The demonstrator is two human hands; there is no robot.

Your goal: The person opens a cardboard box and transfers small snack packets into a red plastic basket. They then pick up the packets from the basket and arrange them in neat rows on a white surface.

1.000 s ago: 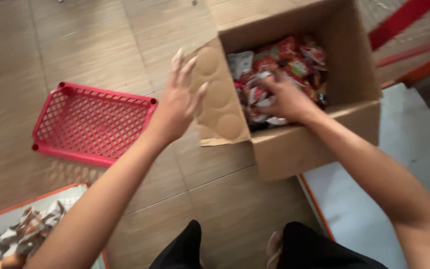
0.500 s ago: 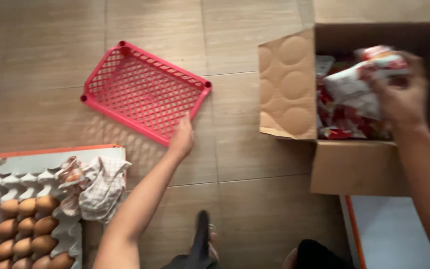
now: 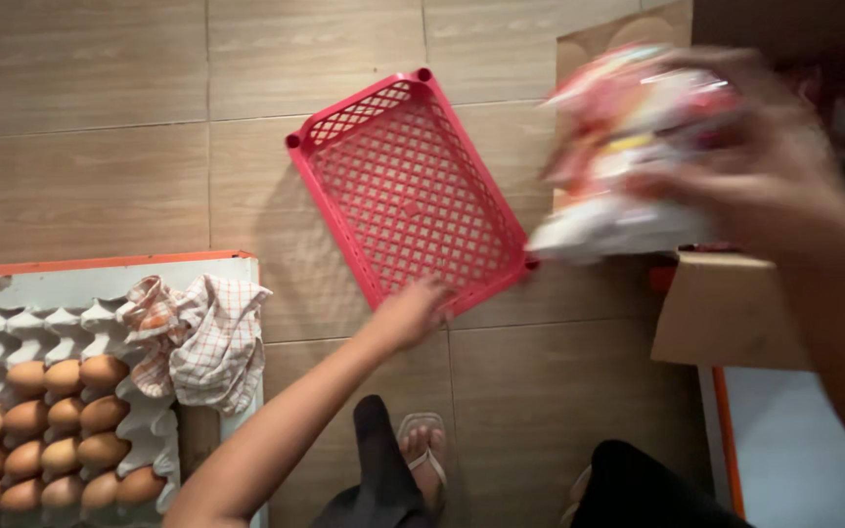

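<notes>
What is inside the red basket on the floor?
Nothing: the red basket shows only bare mesh with floor tiles beneath. The left hand covers part of its near rim; the right hand holds blurred packets.
</notes>
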